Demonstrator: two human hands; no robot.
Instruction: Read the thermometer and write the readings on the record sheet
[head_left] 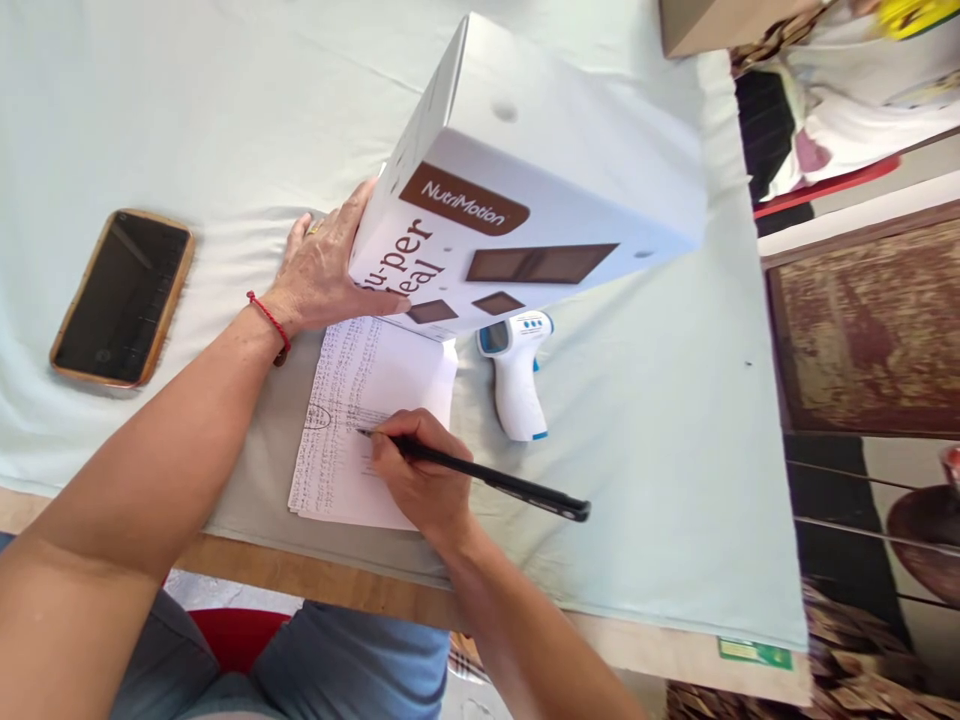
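My left hand point(330, 260) grips the lower left end of a white NutriMotion box point(577, 130), which is tilted over the top of the papers. Below it lies a stack of paper sheets point(337, 500) covered in rows of handwriting, with a circled spot near the left edge. My right hand point(427, 480) is closed around a black pen point(517, 485), its tip at the written lines on the top sheet. Just right of the papers is a white and blue infrared thermometer point(517, 380). The box hides the upper part of the sheets.
A phone in a brown case point(120, 297) lies on the left of the pale tablecloth point(637, 480). A cardboard box point(712, 25) stands at the far right corner. Beyond the table's right edge are a wooden panel point(862, 330) and a dark round bowl point(926, 540).
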